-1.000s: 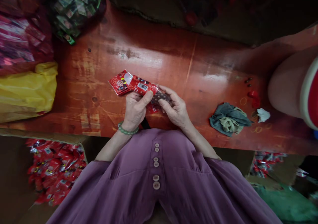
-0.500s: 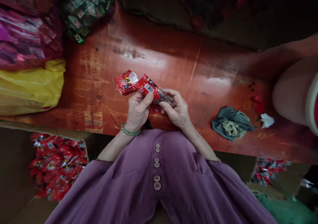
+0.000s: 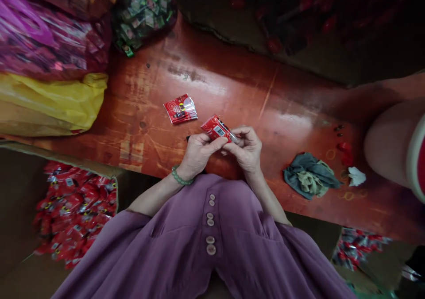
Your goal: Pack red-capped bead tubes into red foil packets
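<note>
Both hands pinch one red packet (image 3: 217, 128) with a white barcode label, just above the table's front edge. My left hand (image 3: 198, 154), with a green bead bracelet at the wrist, has its thumb on the packet's lower edge. My right hand (image 3: 248, 149) grips the packet's right end, and its fingers hide part of that end. Up and to the left of the hands, a small stack of flat red packets (image 3: 179, 109) with a yellow and black print lies on the table, touching neither hand.
On the reddish table (image 3: 226, 75) lie a grey-green cloth (image 3: 308, 175), white paper (image 3: 356, 176) and rubber bands. A pale bucket (image 3: 392, 139) stands right. Filled bags, one yellow (image 3: 49, 104), crowd the left. Below left, a carton holds red packets (image 3: 78, 215).
The packet between my hands has moved clear of the stack and looks shorter, its dark contents now hidden. The whole view has shifted, with the bags at left appearing further right.
</note>
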Demonstrator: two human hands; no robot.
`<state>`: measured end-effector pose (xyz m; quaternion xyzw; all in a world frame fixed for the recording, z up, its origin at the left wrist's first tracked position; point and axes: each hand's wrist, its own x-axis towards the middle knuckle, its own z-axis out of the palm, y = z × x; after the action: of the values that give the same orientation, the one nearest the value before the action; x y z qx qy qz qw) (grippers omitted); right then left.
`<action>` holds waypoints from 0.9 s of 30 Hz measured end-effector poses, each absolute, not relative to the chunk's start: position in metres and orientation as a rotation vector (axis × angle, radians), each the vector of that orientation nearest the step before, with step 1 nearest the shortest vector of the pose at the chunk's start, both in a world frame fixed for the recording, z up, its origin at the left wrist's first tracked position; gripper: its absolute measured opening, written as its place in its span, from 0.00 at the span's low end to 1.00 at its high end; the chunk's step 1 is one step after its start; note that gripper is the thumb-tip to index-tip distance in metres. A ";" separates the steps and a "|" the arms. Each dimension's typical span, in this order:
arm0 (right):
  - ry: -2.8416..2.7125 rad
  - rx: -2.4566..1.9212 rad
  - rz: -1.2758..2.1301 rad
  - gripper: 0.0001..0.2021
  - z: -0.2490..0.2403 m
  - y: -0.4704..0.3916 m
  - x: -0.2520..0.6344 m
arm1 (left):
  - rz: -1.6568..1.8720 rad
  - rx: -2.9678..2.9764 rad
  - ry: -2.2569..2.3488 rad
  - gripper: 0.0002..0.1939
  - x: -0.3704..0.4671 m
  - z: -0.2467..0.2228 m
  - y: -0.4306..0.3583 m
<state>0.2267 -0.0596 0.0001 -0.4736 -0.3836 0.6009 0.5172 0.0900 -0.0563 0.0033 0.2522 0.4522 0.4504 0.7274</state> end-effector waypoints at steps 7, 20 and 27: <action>-1.018 -1.062 1.460 0.20 -0.001 -0.053 0.224 | 0.979 0.571 0.969 0.14 0.085 0.004 -0.063; -1.809 -1.307 1.046 0.15 -0.002 -0.059 0.255 | 0.641 1.139 2.144 0.13 -0.087 0.068 -0.155; -2.307 -1.371 0.758 0.24 -0.017 -0.064 0.267 | -0.624 1.331 2.717 0.20 -0.156 0.075 -0.183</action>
<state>0.2673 -0.0642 -0.0166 -0.4839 -0.8144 0.2675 0.1758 -0.1564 -0.1825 0.0749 0.4308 0.8792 -0.2019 0.0263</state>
